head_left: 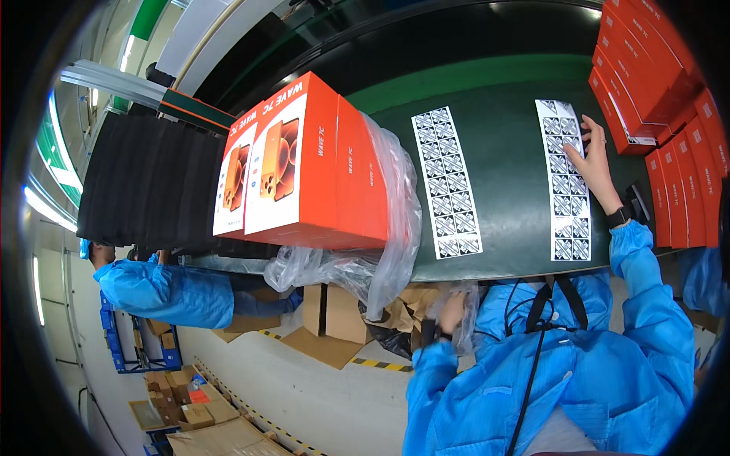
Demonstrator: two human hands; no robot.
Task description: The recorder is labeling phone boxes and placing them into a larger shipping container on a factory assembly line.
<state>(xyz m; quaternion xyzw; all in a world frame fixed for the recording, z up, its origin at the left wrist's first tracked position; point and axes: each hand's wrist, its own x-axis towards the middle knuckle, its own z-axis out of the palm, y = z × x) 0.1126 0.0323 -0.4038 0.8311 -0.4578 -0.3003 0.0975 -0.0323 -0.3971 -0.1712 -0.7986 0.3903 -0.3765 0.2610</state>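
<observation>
Sheet (571, 185) lies on the green worktop (506, 201), near the worker's edge. Right hand (598, 161) at its right margin: fingers curved and parted, thumb stretched over the printed face, touching lightly rather than clenched. Dark wristband (619, 217) above a creased blue sleeve (633, 251). Left hand (453, 310) low, below the worktop edge, blurred beside clear plastic; cannot tell whether it grasps anything.

Sheet is white, long, narrow, slightly glossy; two columns of black-patterned squares, pale gap toward the near end. Second sheet (447, 182), similar, lies apart to the left. Beyond it, crumpled translucent film (399, 220) against smooth orange-red cartons (308, 163). Far right, stacked red boxes (635, 68), crisp-edged.
</observation>
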